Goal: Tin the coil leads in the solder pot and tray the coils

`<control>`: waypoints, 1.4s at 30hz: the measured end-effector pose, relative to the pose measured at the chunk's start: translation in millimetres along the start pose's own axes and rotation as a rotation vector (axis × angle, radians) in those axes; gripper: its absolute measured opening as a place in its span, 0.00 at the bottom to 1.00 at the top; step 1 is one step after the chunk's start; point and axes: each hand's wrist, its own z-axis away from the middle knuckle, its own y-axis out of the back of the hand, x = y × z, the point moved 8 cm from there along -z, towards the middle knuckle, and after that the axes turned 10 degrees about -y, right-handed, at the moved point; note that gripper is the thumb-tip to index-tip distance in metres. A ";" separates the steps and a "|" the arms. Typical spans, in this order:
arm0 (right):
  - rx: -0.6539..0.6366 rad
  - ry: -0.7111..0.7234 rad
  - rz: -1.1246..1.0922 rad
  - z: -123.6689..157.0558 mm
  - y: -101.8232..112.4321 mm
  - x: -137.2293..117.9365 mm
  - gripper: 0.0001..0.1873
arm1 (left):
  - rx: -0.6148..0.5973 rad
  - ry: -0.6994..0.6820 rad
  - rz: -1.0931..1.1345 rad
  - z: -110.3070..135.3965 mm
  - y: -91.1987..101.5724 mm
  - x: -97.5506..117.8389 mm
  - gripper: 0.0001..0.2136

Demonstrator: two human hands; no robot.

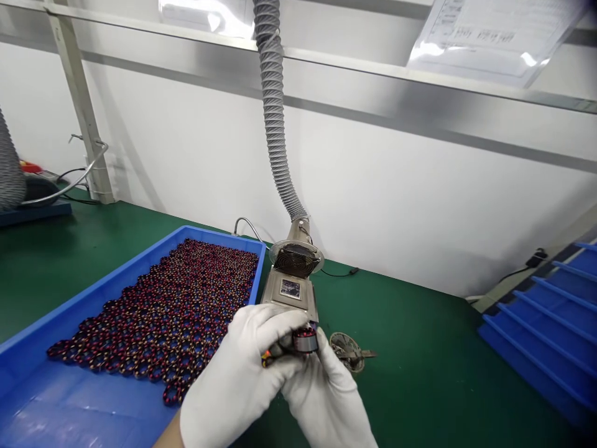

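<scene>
In front of the fume extractor, my two white-gloved hands are close together. A small ring-shaped part (305, 340), with a smooth grey outer band and a black and red rim, sits between the fingers of my right hand (326, 389). My left hand (240, 367) is closed beside the ring, its fingertips reaching over it. Something dark with an orange spot (267, 357) shows in the left hand's grip, mostly hidden by the glove. Many similar black rings with red and gold marks (186, 311) lie in tight rows in a blue tray (84, 398) to the left.
A grey flexible hose (275, 118) drops to a metal box (291, 290) with a fan grille. Right of my hands lies a round metal holder (346, 350). Stacked blue trays (541, 330) stand at the right. A metal shelf rail (354, 65) crosses above the green bench (420, 373).
</scene>
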 end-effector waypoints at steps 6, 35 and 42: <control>0.113 -0.007 0.102 2.1 9.6 5.9 0.09 | 0.144 -0.194 0.140 -4.2 11.6 14.8 0.07; 0.273 0.160 0.411 1.9 21.4 -7.0 0.15 | 0.204 0.274 0.597 0.9 10.9 -10.8 0.08; 0.387 0.639 0.753 17.4 14.2 -34.1 0.14 | 0.431 0.313 0.614 18.0 35.4 -23.6 0.07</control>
